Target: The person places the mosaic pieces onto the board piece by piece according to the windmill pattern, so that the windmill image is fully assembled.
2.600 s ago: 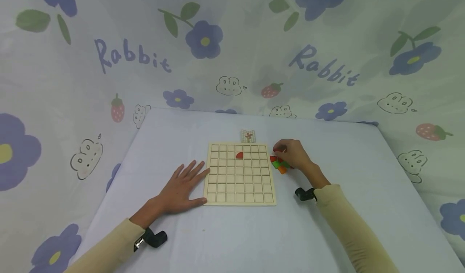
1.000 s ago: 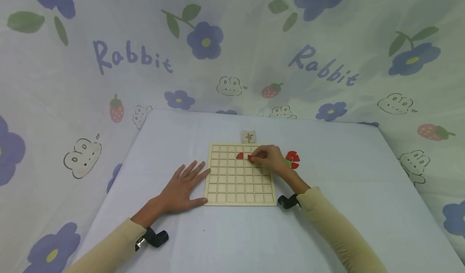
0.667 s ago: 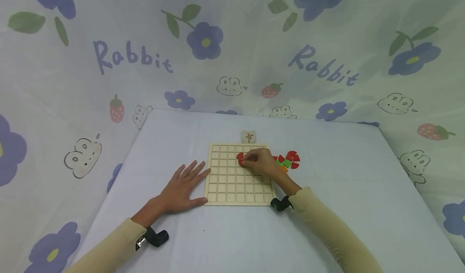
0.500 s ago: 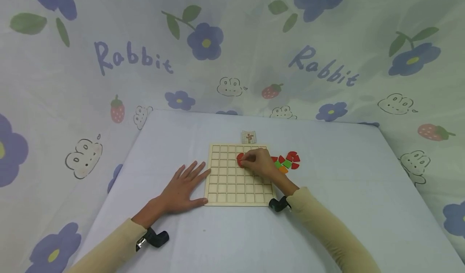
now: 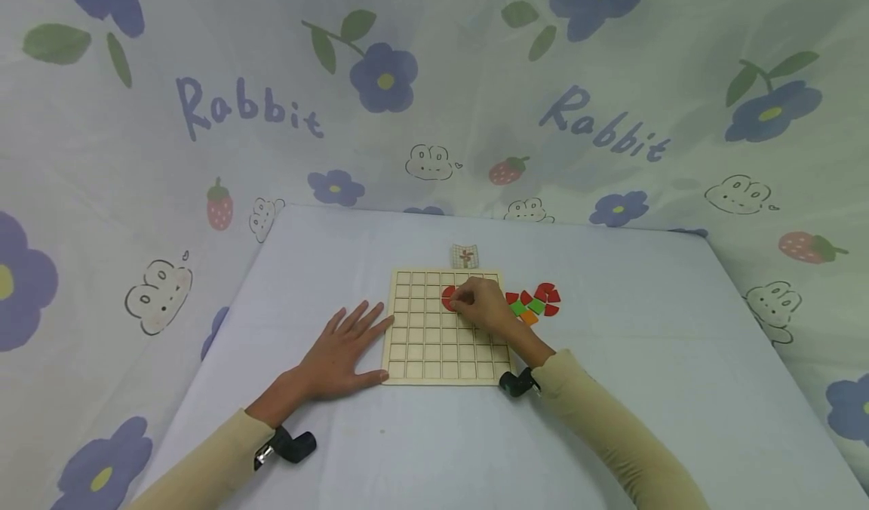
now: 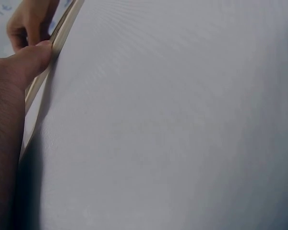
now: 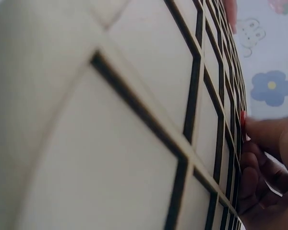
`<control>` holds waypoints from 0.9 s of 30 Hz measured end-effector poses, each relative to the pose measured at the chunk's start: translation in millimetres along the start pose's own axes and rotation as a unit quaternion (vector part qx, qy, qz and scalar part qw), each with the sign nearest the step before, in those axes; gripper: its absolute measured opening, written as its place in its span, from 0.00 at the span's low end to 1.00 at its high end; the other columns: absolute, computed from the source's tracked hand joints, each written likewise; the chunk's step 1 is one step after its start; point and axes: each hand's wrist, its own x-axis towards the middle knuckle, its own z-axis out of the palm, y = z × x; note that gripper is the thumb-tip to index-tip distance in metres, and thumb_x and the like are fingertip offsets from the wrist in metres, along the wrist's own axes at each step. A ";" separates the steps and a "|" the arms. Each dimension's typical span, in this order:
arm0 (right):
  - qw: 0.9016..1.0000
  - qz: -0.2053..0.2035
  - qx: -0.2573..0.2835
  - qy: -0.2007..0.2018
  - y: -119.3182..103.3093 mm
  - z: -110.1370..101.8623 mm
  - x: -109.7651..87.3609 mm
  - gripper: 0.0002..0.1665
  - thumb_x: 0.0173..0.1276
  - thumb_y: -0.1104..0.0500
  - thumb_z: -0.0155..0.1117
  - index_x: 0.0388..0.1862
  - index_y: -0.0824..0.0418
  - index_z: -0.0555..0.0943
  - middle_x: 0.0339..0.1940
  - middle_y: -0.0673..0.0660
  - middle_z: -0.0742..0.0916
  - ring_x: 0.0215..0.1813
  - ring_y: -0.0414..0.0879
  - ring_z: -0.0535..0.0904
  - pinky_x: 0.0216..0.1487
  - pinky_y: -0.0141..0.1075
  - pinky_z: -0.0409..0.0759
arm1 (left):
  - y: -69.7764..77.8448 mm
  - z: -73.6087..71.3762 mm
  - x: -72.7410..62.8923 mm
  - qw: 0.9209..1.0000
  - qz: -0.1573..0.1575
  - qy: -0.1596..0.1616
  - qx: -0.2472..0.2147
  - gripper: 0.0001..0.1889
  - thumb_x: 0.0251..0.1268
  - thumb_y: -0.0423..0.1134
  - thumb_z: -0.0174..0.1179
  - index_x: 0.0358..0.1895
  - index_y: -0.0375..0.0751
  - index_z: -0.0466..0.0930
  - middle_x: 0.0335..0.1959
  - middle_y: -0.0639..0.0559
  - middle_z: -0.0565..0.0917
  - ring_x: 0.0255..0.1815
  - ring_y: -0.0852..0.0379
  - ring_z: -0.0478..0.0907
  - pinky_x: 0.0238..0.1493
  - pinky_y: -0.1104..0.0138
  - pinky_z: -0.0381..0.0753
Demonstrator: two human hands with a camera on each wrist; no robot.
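Note:
A square wooden grid board (image 5: pixel 432 351) lies on the white-covered table. My left hand (image 5: pixel 337 357) rests beside it, fingers spread, with the thumb and little fingertip at its left edge. Over the upper middle of the board, my right hand (image 5: pixel 483 305) pinches a red quarter-round tile (image 5: pixel 449 305) between thumb and fingertips, low at a cell. Just above that tile, another red quarter-round tile (image 5: pixel 448 292) sits in a cell. From the right wrist view, a red edge of the pinched tile (image 7: pixel 243 120) shows at the fingertips; the curled fingers hide part of it.
Right of the board lies a loose group of tiles: several red ones (image 5: pixel 552 310), green ones (image 5: pixel 536 306) and an orange one (image 5: pixel 529 317). A small pattern card (image 5: pixel 465 256) with a red pinwheel figure lies behind the board. A printed cloth (image 5: pixel 434 118) hangs at the back.
My right hand has carried a red tile left from the loose group onto the board, down to the cell below the first red tile. My left hand has stayed put.

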 end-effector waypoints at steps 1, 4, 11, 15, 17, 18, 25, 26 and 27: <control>1.000 -0.004 -0.002 0.001 -0.1 0.6 0.0 0.02 0.62 0.60 0.74 0.31 0.58 0.88 0.30 0.47 0.83 0.31 0.39 0.78 0.33 0.33 0.79 | 0.1 -0.3 0.1 1.000 0.000 0.000 0.000 0.47 0.62 0.75 0.45 0.79 0.52 0.52 0.80 0.49 0.50 0.79 0.45 0.42 0.73 0.42 0.43; 1.000 -0.019 -0.011 0.007 -1.5 2.3 0.0 0.04 0.60 0.58 0.76 0.30 0.56 0.87 0.29 0.46 0.83 0.31 0.38 0.78 0.33 0.33 0.79 | 0.2 -1.1 0.3 1.000 0.000 0.001 0.001 0.47 0.62 0.75 0.45 0.79 0.52 0.52 0.80 0.48 0.50 0.79 0.44 0.42 0.72 0.42 0.43; 0.998 -0.032 -0.054 0.028 -7.8 5.9 0.1 0.07 0.60 0.59 0.74 0.24 0.55 0.84 0.26 0.46 0.83 0.28 0.38 0.77 0.30 0.33 0.77 | 0.2 -1.4 0.5 1.000 0.002 -0.002 0.002 0.48 0.62 0.75 0.45 0.79 0.52 0.51 0.80 0.48 0.50 0.79 0.44 0.42 0.72 0.42 0.43; 0.998 -0.022 -0.057 0.025 -9.5 5.9 0.7 0.08 0.60 0.58 0.74 0.24 0.55 0.84 0.25 0.46 0.82 0.28 0.39 0.76 0.30 0.34 0.77 | -0.2 -1.6 0.4 1.000 0.000 0.000 0.005 0.48 0.62 0.75 0.45 0.79 0.51 0.52 0.80 0.48 0.50 0.79 0.44 0.42 0.72 0.41 0.44; 0.998 -0.019 -0.051 0.018 -9.4 5.3 1.1 0.08 0.61 0.57 0.74 0.25 0.55 0.84 0.25 0.46 0.83 0.28 0.38 0.76 0.31 0.34 0.77 | -0.4 -1.5 0.2 1.000 0.000 0.002 0.005 0.48 0.62 0.75 0.45 0.79 0.51 0.52 0.80 0.48 0.50 0.79 0.44 0.42 0.72 0.41 0.44; 0.999 -0.018 -0.046 0.015 -8.9 4.8 0.9 0.08 0.61 0.57 0.74 0.25 0.55 0.84 0.25 0.46 0.83 0.29 0.38 0.76 0.32 0.34 0.77 | -0.3 -1.4 0.2 1.000 -0.001 0.001 0.006 0.48 0.62 0.75 0.45 0.79 0.51 0.52 0.80 0.48 0.50 0.79 0.44 0.42 0.72 0.42 0.44; 1.000 -0.020 -0.007 0.022 -5.5 -4.8 -5.5 0.06 0.60 0.58 0.75 0.28 0.56 0.85 0.27 0.45 0.84 0.30 0.38 0.78 0.33 0.34 0.79 | 0.5 0.8 -0.3 1.000 0.001 0.006 -0.002 0.48 0.61 0.76 0.45 0.79 0.52 0.52 0.80 0.48 0.50 0.79 0.43 0.43 0.72 0.41 0.44; 0.999 -0.022 -0.006 0.026 -4.5 -6.6 -6.8 0.06 0.60 0.58 0.75 0.28 0.56 0.86 0.27 0.45 0.85 0.29 0.38 0.78 0.32 0.34 0.79 | 0.5 1.2 -0.4 1.000 0.003 0.008 -0.001 0.48 0.62 0.76 0.45 0.79 0.52 0.52 0.80 0.48 0.50 0.79 0.43 0.43 0.72 0.41 0.45; 0.999 -0.022 -0.007 0.030 -3.0 -8.4 -8.1 0.06 0.60 0.58 0.75 0.28 0.56 0.86 0.27 0.45 0.85 0.29 0.38 0.78 0.32 0.34 0.79 | 0.3 1.7 -0.7 1.000 0.004 0.010 0.001 0.48 0.61 0.76 0.45 0.79 0.52 0.52 0.79 0.48 0.51 0.78 0.43 0.44 0.72 0.41 0.45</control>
